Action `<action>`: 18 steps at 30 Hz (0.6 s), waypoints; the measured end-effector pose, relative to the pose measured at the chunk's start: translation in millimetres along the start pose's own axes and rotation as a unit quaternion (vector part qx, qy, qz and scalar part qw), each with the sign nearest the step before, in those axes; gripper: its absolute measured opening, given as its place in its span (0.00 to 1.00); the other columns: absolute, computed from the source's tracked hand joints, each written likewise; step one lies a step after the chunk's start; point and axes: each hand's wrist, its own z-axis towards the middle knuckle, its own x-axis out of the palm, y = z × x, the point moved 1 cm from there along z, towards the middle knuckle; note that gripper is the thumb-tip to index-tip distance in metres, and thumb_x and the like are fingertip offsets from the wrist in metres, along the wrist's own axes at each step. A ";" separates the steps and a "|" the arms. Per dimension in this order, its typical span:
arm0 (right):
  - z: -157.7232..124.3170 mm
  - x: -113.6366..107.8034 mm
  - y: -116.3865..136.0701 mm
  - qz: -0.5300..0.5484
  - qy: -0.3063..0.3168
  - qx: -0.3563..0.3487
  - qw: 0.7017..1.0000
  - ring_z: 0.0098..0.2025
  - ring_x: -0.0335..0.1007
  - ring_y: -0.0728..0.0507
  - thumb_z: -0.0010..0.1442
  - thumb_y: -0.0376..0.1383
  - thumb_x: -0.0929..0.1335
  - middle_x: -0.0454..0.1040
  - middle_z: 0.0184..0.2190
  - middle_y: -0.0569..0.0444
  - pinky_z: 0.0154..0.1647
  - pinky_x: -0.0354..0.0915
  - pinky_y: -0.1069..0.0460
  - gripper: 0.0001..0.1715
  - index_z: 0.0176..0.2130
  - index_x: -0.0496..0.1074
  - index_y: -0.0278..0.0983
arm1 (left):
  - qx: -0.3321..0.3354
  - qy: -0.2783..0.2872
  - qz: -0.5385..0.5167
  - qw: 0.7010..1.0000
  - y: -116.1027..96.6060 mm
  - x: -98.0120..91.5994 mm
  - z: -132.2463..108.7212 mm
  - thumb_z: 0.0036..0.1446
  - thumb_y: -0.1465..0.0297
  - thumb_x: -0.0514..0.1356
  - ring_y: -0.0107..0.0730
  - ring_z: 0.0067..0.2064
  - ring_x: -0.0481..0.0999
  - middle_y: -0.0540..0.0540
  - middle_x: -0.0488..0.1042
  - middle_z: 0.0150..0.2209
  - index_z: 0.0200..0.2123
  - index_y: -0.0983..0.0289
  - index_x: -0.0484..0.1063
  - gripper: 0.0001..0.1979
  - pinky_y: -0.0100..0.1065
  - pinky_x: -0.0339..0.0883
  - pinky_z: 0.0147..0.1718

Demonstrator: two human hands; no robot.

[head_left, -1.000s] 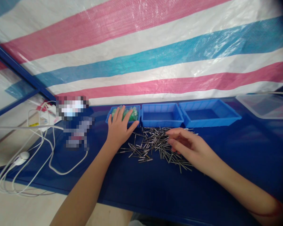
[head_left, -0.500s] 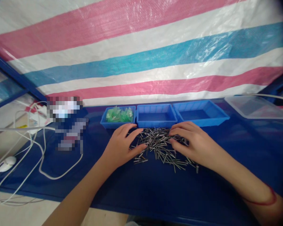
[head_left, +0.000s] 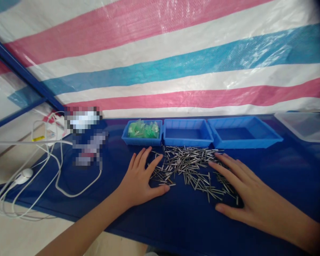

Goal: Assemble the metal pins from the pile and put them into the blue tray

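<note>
A loose heap of thin metal pins (head_left: 188, 161), rivet- or nail-like, is spread over the dark blue tabletop (head_left: 176, 217). At the heap's left edge, my left hand (head_left: 141, 179) has its fingers spread and grips nothing. My right hand (head_left: 245, 186) lies along the right edge, fingers stretched and thumb wide apart, also holding nothing; some pins are partly hidden beside it. Behind the heap stands a row of three blue trays: the left tray (head_left: 142, 143) contains small green plastic packets (head_left: 144, 129), while the middle tray (head_left: 188, 143) and right tray (head_left: 246, 144) have bare floors.
A clear plastic lid (head_left: 304, 126) lies at the far right. White cables (head_left: 59, 177) and a white plug (head_left: 26, 174) sprawl on the left, near blurred-out items (head_left: 84, 121). A striped plastic sheet (head_left: 162, 71) hangs behind, beside a blue frame bar (head_left: 21, 67).
Both hands have opened wider and moved apart, nearer to me. My right hand has shifted right, and more of the pin heap is uncovered. The view has turned slightly left.
</note>
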 end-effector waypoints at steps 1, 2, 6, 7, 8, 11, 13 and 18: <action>2.4 -0.7 0.8 0.002 0.002 -0.002 1.000 0.68 0.45 0.28 0.54 0.56 0.67 0.43 0.70 0.44 0.61 0.57 0.31 0.52 0.68 0.46 0.41 | 0.008 0.000 -0.004 1.000 -3.0 0.1 3.4 0.53 0.42 0.54 0.59 0.68 0.46 0.64 0.46 0.68 0.66 0.56 0.52 0.42 0.62 0.44 0.62; 4.3 -1.4 1.4 0.006 0.003 -0.001 1.000 0.68 0.44 0.28 0.54 0.56 0.67 0.42 0.70 0.44 0.60 0.58 0.32 0.52 0.68 0.46 0.41 | 0.013 0.000 -0.007 1.000 -5.4 0.3 5.9 0.53 0.42 0.54 0.59 0.68 0.45 0.64 0.46 0.68 0.66 0.56 0.52 0.43 0.62 0.43 0.63; 8.9 -0.7 2.6 0.025 0.004 0.008 1.000 0.69 0.40 0.28 0.54 0.56 0.68 0.40 0.70 0.45 0.61 0.59 0.33 0.51 0.68 0.48 0.41 | 0.005 -0.004 -0.015 1.000 -9.4 0.5 9.9 0.51 0.40 0.54 0.62 0.69 0.42 0.65 0.44 0.69 0.66 0.56 0.53 0.44 0.63 0.42 0.62; 9.8 0.2 2.7 0.030 0.006 0.009 1.000 0.69 0.40 0.28 0.54 0.56 0.68 0.40 0.70 0.46 0.61 0.58 0.33 0.51 0.68 0.48 0.41 | 0.002 -0.001 -0.018 1.000 -9.5 0.4 10.5 0.51 0.40 0.54 0.62 0.69 0.42 0.65 0.44 0.69 0.66 0.56 0.53 0.45 0.63 0.42 0.62; 10.8 1.2 2.7 0.033 0.008 0.009 0.999 0.69 0.41 0.28 0.54 0.55 0.68 0.41 0.70 0.45 0.61 0.58 0.33 0.51 0.68 0.48 0.41 | 0.000 0.004 -0.022 1.000 -9.4 0.2 11.2 0.50 0.39 0.54 0.62 0.69 0.43 0.65 0.45 0.68 0.66 0.57 0.53 0.46 0.63 0.43 0.62; 15.1 3.8 2.2 0.041 0.010 0.000 0.999 0.68 0.43 0.29 0.55 0.54 0.68 0.45 0.69 0.45 0.60 0.59 0.33 0.49 0.67 0.50 0.41 | 0.011 0.026 -0.031 0.999 -9.1 -0.4 14.7 0.50 0.39 0.54 0.60 0.68 0.46 0.65 0.49 0.67 0.66 0.57 0.53 0.46 0.62 0.44 0.62; 18.9 4.6 1.9 0.048 0.005 -0.010 0.999 0.67 0.45 0.29 0.55 0.53 0.68 0.49 0.67 0.44 0.60 0.59 0.34 0.47 0.66 0.52 0.41 | 0.024 0.029 -0.036 0.999 -9.0 -0.4 17.6 0.50 0.39 0.54 0.58 0.67 0.49 0.65 0.52 0.66 0.66 0.58 0.53 0.46 0.61 0.44 0.63; 28.2 6.1 2.1 0.054 -0.016 -0.020 0.998 0.65 0.49 0.30 0.53 0.52 0.69 0.56 0.64 0.43 0.61 0.57 0.34 0.44 0.63 0.58 0.41 | 0.041 0.011 -0.046 0.998 -9.0 1.1 22.9 0.49 0.39 0.55 0.58 0.67 0.48 0.64 0.49 0.67 0.66 0.58 0.54 0.46 0.58 0.47 0.63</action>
